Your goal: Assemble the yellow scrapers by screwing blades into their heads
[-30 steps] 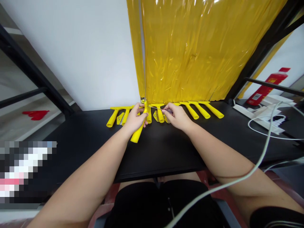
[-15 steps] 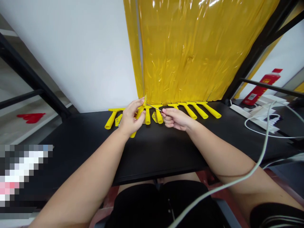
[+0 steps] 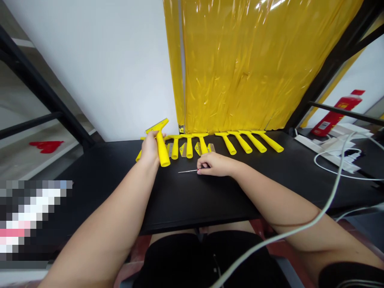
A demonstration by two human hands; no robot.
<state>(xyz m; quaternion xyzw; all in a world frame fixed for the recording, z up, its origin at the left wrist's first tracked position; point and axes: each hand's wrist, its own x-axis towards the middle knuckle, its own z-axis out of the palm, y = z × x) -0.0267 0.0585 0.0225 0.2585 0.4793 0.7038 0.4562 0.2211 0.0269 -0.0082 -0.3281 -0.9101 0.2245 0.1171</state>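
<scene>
My left hand is closed around a yellow scraper, its wide head tilted up above the table and its hollow handle end facing me. Low over the black tabletop, my right hand grips a screwdriver whose thin metal shaft points left; its handle is mostly hidden in my fingers. Behind my hands lies a row of yellow scrapers, handles towards me. Between some of them are loose yellow head plates and metal blades.
More yellow scrapers lie at the back right. A red bottle and white power strips with cables are further right. A pale cable hangs across my right arm. A yellow plastic curtain borders the table behind.
The scraper in my left hand has moved left and turned, its head now up. My right hand has drawn the screwdriver away from it, down towards me.
</scene>
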